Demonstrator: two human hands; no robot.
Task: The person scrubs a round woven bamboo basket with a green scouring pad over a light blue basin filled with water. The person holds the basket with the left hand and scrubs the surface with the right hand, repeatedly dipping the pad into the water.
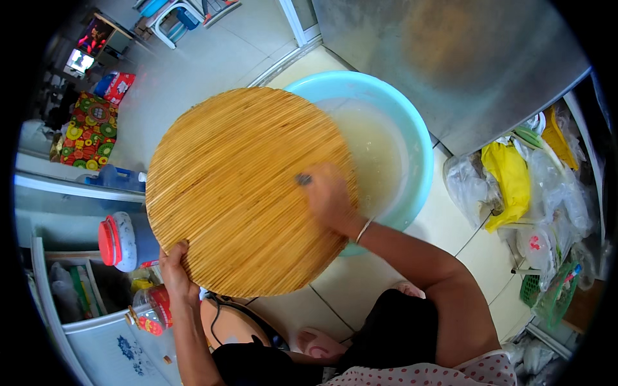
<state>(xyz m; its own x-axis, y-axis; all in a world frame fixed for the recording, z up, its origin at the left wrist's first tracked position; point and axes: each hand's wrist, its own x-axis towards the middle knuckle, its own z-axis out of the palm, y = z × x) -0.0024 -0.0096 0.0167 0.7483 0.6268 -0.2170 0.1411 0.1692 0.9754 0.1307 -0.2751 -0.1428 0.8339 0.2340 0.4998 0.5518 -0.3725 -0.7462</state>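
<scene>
A round mat of thin bamboo slats (241, 193) is held up before me, tilted over the left part of a light-blue plastic basin (419, 144). My left hand (177, 270) grips its lower left rim, thumb on the upper face. My right hand (329, 195), blurred and wearing a bracelet at the wrist, is closed around a small dark grey scrubber (303, 179) against the right part of the mat. Cloudy yellowish water (374, 154) stands in the basin. The mat hides the basin's left side.
A metal panel (434, 58) rises beyond the basin. Plastic bags of vegetables (545, 183) and a yellow bag (507, 178) fill the right side. On the left stand a red-lidded jar (120, 241), a bottle with a red label (154, 309) and an open drawer (77, 284).
</scene>
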